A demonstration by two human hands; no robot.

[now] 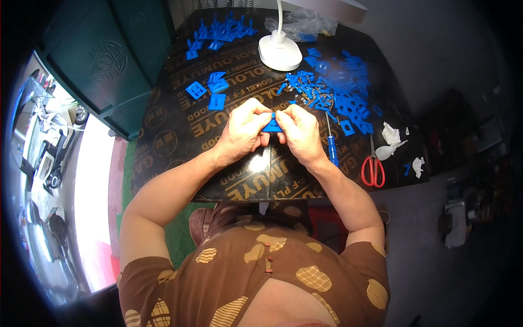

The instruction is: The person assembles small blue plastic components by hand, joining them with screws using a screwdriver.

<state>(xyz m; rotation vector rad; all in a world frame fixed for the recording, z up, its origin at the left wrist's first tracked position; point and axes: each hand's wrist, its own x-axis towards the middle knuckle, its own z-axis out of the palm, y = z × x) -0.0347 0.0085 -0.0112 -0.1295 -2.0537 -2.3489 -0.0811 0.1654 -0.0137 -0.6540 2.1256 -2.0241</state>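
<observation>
A small blue plastic plate (271, 126) is held between both hands above the near middle of the table. My left hand (243, 127) grips its left side with the thumb on top and the fingers curled. On the opposite side my right hand (301, 133) pinches it the same way, so much of the plate is covered. Just beyond the left hand lie several loose blue plates (217, 101). To the right of my right hand is a screwdriver (332, 150) with a blue handle, its shaft pointing away from me.
Blue plates (351, 103) and small blue pieces with metal parts (310, 90) spread over the right side. Red-handled scissors (373, 170) and crumpled white tissue (390, 133) lie farther right. A white lamp (280, 53) stands at the back, beside more blue pieces (226, 28) and clear plastic bags (310, 24).
</observation>
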